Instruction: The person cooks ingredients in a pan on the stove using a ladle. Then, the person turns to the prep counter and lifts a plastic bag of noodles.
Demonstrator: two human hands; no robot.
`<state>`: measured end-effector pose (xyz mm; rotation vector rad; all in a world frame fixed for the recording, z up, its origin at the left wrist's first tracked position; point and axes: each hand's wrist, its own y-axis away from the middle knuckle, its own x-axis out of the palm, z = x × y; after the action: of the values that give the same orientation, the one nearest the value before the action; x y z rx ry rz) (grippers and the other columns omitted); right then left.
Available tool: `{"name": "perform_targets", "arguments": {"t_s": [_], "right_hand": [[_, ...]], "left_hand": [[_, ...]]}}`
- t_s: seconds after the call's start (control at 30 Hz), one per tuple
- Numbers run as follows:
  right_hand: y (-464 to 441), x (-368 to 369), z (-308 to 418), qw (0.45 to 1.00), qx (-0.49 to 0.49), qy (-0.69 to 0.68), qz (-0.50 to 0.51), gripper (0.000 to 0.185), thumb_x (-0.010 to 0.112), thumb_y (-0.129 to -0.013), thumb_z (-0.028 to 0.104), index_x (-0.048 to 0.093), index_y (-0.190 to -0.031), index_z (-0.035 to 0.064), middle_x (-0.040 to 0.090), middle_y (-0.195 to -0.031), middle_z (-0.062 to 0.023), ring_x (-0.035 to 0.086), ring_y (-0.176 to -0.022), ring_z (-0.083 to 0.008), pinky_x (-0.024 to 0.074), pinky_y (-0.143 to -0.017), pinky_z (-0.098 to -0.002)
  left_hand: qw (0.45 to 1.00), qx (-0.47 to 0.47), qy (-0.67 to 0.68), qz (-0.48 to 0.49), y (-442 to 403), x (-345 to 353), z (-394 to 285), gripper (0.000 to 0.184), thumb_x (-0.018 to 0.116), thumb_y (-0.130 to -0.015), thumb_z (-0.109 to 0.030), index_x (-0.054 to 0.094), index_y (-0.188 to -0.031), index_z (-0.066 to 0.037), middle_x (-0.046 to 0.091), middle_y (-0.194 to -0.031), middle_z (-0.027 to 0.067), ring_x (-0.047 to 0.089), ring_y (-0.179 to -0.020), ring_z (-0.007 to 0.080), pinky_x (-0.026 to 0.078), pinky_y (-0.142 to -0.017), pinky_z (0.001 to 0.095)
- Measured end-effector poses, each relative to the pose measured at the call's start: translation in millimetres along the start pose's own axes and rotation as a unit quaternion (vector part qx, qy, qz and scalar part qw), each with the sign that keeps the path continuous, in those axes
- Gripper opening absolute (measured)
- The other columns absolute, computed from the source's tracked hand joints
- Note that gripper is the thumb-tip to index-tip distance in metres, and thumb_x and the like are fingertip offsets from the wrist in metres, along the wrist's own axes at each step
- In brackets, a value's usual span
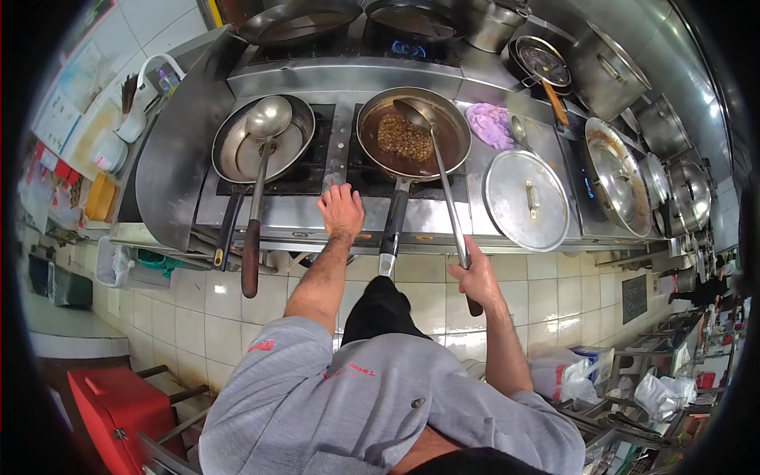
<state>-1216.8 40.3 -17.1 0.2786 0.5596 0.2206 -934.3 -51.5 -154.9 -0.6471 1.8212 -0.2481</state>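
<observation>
My right hand (477, 277) is closed round the handle of a long ladle (445, 186), whose bowl rests in a frying pan. Brown sauce and a heap of small grains (404, 138) lie in that pan (366, 150). My left hand (342, 211) lies on the stove's front steel surface, left of the pan's black handle, fingers spread and holding nothing. Further left, a second pan (229, 162) holds a little liquid, with another ladle (260, 186) lying across it.
A steel lid (526, 200), a purple cloth (489, 125) and a spoon (519, 128) lie right of the pan. Blue flame shows under a back pan (416, 20). Large pots (606, 71) stand at the right. A red box (127, 412) is at lower left.
</observation>
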Motion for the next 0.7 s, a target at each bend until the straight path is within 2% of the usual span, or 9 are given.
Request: {"name": "perform_targets", "arguments": {"t_s": [0.13,0.2,0.27,0.33,0.37,0.5,0.6,0.7], "right_hand": [[-14.8,-7.9,-1.1,0.999,0.000,-0.038,-0.018,0.063,0.063,-0.078,0.002,0.036,-0.134,-0.0035,0.058,-0.075,-0.0119,0.050,-0.048,-0.0134,0.0432,-0.045,-0.0300],[-32.9,-9.1,-19.1,0.992,-0.075,0.065,-0.079,0.063,0.064,-0.078,0.003,0.037,-0.135,-0.0029,0.058,-0.073,-0.0124,0.050,-0.046,-0.0129,0.0417,-0.043,-0.0285],[-44.1,-10.2,-15.7,0.988,-0.098,0.078,-0.091,0.063,0.065,-0.079,0.004,0.036,-0.135,-0.0028,0.058,-0.071,-0.0119,0.051,-0.044,-0.0126,0.0407,-0.041,-0.0277],[-47.9,-16.5,-4.7,0.999,-0.011,0.025,-0.047,0.064,0.064,-0.079,0.003,0.036,-0.136,-0.0020,0.058,-0.069,-0.0105,0.051,-0.045,-0.0126,0.0411,-0.041,-0.0285],[-54.4,-16.2,-10.3,0.999,0.004,-0.017,-0.034,0.065,0.065,-0.079,0.002,0.035,-0.137,-0.0021,0.056,-0.066,-0.0082,0.049,-0.043,-0.0123,0.0404,-0.039,-0.0289],[-40.6,-10.1,6.4,0.998,0.028,-0.060,0.003,0.067,0.066,-0.077,0.004,0.034,-0.136,-0.0043,0.051,-0.064,-0.0052,0.048,-0.042,-0.0118,0.0399,-0.039,-0.0283],[-25.7,-9.8,20.8,0.999,0.005,-0.041,0.019,0.065,0.064,-0.076,0.002,0.036,-0.135,-0.0051,0.050,-0.059,-0.0018,0.046,-0.041,-0.0100,0.0359,-0.036,-0.0270],[-9.6,-18.5,9.9,0.998,0.017,-0.043,0.039,0.065,0.065,-0.076,0.001,0.038,-0.135,0.0001,0.045,-0.060,-0.0002,0.046,-0.042,-0.0099,0.0360,-0.037,-0.0258]], "left_hand": [[1.000,0.001,0.001,0.000,-0.1,1.7,0.9,0.025,0.056,-0.086,-0.026,0.053,-0.105,-0.010,0.050,-0.102,0.0097,0.045,-0.103,0.0280,0.031,-0.093,0.0459],[1.000,0.002,-0.007,-0.003,0.2,2.1,1.0,0.026,0.057,-0.085,-0.028,0.054,-0.105,-0.011,0.051,-0.102,0.0090,0.046,-0.103,0.0274,0.032,-0.092,0.0453],[1.000,-0.006,-0.004,0.011,-0.5,1.4,0.8,0.027,0.057,-0.085,-0.028,0.053,-0.105,-0.011,0.051,-0.102,0.0090,0.046,-0.103,0.0274,0.032,-0.091,0.0456],[1.000,-0.010,-0.004,0.015,2.8,0.1,1.4,0.027,0.057,-0.085,-0.028,0.053,-0.105,-0.011,0.051,-0.102,0.0090,0.046,-0.103,0.0274,0.032,-0.091,0.0457],[1.000,-0.014,-0.002,0.017,-0.7,0.6,0.2,0.027,0.058,-0.085,-0.028,0.053,-0.105,-0.011,0.051,-0.102,0.0090,0.046,-0.103,0.0274,0.032,-0.091,0.0458],[1.000,-0.008,-0.001,0.000,0.3,0.6,-0.9,0.026,0.057,-0.085,-0.027,0.054,-0.104,-0.010,0.052,-0.101,0.0092,0.047,-0.103,0.0276,0.033,-0.091,0.0452],[1.000,-0.005,-0.002,-0.004,0.2,0.7,0.2,0.025,0.057,-0.085,-0.027,0.054,-0.104,-0.010,0.052,-0.101,0.0093,0.047,-0.102,0.0276,0.033,-0.091,0.0450],[1.000,0.008,-0.005,-0.017,0.0,2.5,1.1,0.025,0.058,-0.084,-0.026,0.053,-0.104,-0.010,0.051,-0.101,0.0090,0.046,-0.098,0.0271,0.033,-0.090,0.0453]]}}
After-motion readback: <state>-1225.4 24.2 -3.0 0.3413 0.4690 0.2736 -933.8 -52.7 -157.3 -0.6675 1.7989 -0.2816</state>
